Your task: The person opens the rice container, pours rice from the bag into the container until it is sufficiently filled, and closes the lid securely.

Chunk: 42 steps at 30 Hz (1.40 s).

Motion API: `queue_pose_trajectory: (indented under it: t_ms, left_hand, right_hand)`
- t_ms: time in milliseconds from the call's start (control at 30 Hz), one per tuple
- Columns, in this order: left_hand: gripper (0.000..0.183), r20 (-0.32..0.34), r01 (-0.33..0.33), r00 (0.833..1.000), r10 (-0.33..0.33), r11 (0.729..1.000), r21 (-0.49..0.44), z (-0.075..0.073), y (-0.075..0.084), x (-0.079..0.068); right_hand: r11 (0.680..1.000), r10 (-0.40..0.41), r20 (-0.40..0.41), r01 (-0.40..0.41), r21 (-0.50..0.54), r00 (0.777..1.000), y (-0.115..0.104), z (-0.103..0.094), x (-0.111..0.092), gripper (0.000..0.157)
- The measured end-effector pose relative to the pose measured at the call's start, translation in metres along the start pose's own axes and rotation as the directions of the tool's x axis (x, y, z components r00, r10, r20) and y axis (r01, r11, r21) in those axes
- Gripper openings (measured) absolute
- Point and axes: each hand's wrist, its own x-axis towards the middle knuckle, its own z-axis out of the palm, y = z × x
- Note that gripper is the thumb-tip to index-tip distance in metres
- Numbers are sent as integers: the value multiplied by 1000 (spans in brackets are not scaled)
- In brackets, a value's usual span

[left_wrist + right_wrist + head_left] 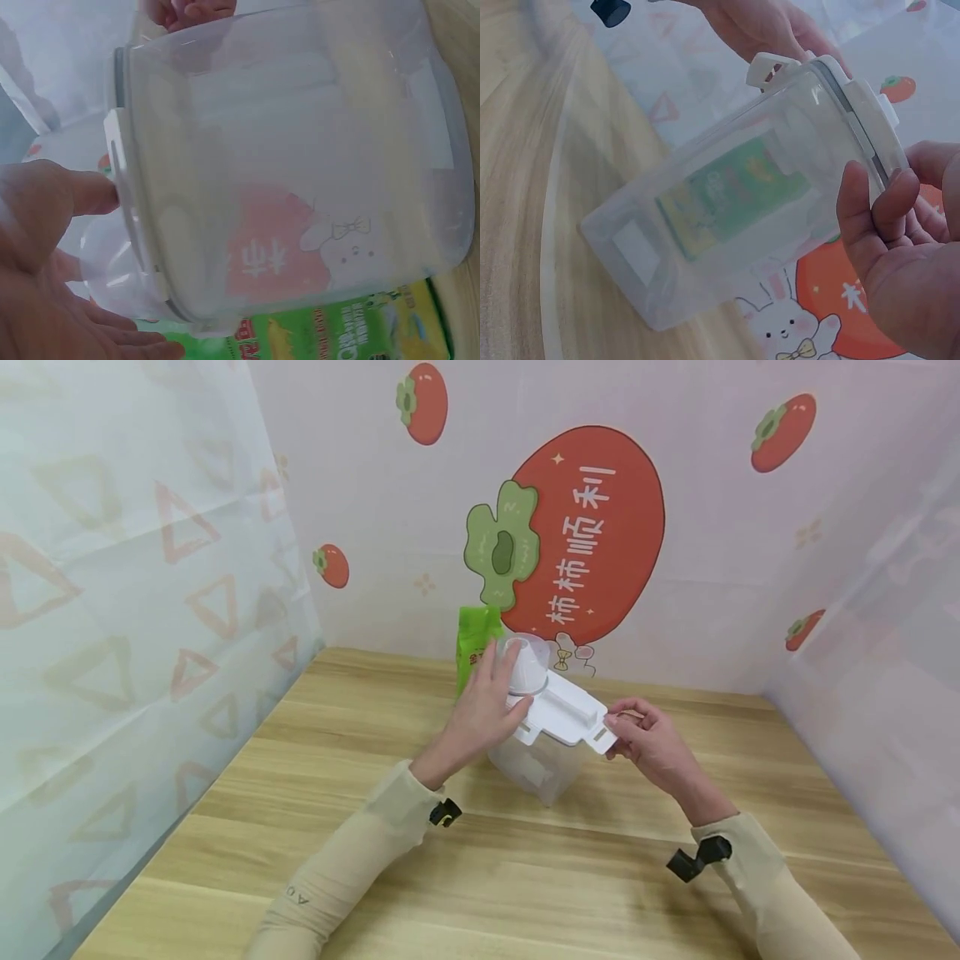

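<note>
A translucent plastic storage container (532,768) stands on the table with its white lid (562,710) on top. Over one end of the lid sits a clear cup-shaped cap (528,668). My left hand (480,710) lies over that end: its thumb touches the lid's edge, and its fingers reach loosely along the cap, fairly straight in the left wrist view. At the opposite end, my right hand (652,747) pinches the lid's edge beside a latch (600,739) that sticks outward, its fingers curled in the right wrist view. Another latch (772,69) also sticks out.
Directly behind the container stands a bright green packet (468,647), partly hidden by my left hand. The wooden table (360,760) meets printed cloth walls (375,493) at the back and both sides.
</note>
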Motion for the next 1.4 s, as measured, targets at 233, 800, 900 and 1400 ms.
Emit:
queue_pose_trajectory:
  t_ms: [233,800,900,1400]
  left_hand:
    - [56,-128,-72,988,86,992,107,-11,4,-10]
    - [22,-121,-234,959,255,958,165,-4,10,-14]
    - [25,-107,-234,962,249,962,140,-4,14,-14]
    - [37,-90,-197,976,200,979,48,0,27,-16]
  right_hand:
    - [998,56,-3,-56,-26,998,-1,-1,-2,19]
    - [1000,4,153,-1,-19,988,0,6,-8,12]
    - [999,-5,207,14,-42,978,0,10,-9,11]
    - [997,-81,386,72,38,919,9,18,-7,14]
